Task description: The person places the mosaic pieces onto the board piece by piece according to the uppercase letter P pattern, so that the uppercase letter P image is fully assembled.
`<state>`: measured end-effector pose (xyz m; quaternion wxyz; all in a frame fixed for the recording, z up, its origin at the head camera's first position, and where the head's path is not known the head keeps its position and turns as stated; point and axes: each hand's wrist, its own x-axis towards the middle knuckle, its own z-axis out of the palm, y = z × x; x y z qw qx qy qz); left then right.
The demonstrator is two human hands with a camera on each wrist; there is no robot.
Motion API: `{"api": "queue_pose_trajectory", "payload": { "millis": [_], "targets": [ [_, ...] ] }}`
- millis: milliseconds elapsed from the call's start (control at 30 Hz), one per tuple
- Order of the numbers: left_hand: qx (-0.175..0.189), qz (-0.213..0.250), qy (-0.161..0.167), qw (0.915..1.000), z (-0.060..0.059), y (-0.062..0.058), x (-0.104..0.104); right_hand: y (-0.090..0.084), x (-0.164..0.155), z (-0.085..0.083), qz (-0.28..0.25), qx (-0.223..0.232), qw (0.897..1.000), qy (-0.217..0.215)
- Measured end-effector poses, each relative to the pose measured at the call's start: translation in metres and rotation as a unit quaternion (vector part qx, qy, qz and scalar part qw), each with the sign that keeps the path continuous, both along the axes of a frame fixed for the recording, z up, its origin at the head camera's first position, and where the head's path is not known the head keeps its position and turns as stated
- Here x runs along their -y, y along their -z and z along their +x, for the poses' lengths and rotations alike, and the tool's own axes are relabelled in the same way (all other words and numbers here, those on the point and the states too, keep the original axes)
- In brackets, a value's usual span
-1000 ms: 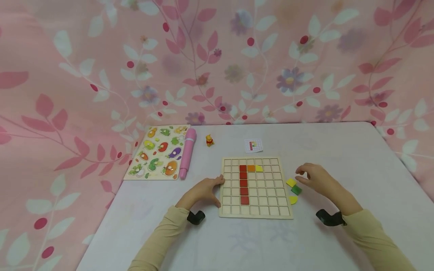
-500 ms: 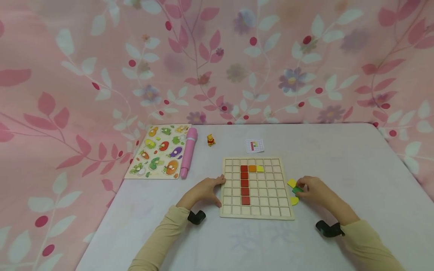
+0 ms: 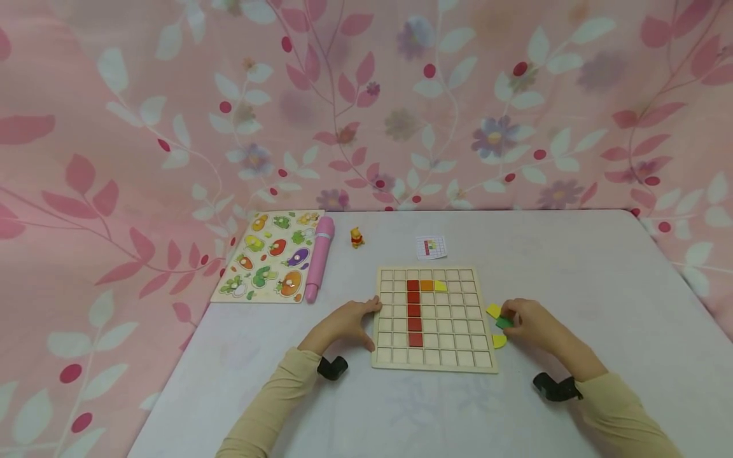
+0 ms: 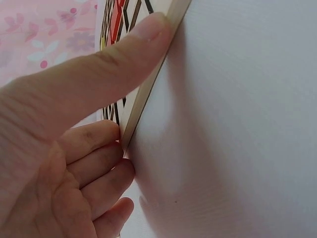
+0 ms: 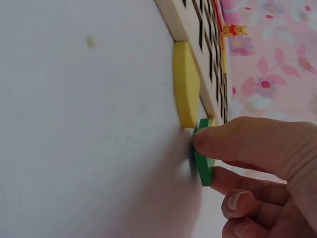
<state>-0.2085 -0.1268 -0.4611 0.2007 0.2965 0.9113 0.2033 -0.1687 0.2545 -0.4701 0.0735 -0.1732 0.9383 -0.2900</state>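
The right hand (image 3: 532, 324) pinches a green square tile (image 5: 204, 153) between thumb and fingers, beside the right edge of a wooden grid board (image 3: 452, 361). In the right wrist view the tile is tilted. A yellow square tile (image 3: 494, 311) lies just beyond it, and a yellow tile with a rounded side (image 3: 499, 341) lies nearer. At the board's left edge rests the left hand (image 3: 346, 321), its thumb (image 4: 143, 39) over the rim and its other fingers against the side. On the board, a column of red tiles (image 3: 415, 310) stands below an orange tile (image 3: 426, 285) and a yellow tile (image 3: 440, 286) to its right.
Behind the board lies a small printed pattern card (image 3: 431, 247). A bear figurine (image 3: 357, 237) stands to its left. Farther left are a pink stick-like object (image 3: 319, 259) and a vegetable puzzle board (image 3: 269, 257). A floral cloth (image 3: 366, 114) hangs behind the white table (image 3: 584, 267).
The right hand has come down and toward the board and taken hold of the green tile, now slightly shifted. The left hand keeps its place on the board.
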Motion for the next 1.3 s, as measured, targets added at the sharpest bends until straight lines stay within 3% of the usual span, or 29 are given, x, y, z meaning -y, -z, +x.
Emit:
{"api": "queue_pose_trajectory", "payload": {
  "millis": [400, 1000, 1300],
  "targets": [
    [0.002, 0.0, -0.002, 1.0, 0.001, 0.003, 0.003, -0.019, 0.015, -0.009, -0.022, -0.057, 0.998, -0.024],
    [0.005, 0.002, -0.008, 1.0, 0.002, 0.0, 0.0, -0.03, 0.07, -0.04, -0.058, -0.113, 0.98, -0.151],
    [0.007, 0.002, -0.009, 0.9999, 0.0, -0.001, -0.001, -0.02, 0.094, -0.046, -0.058, -0.081, 0.979, -0.176]
  ]
}}
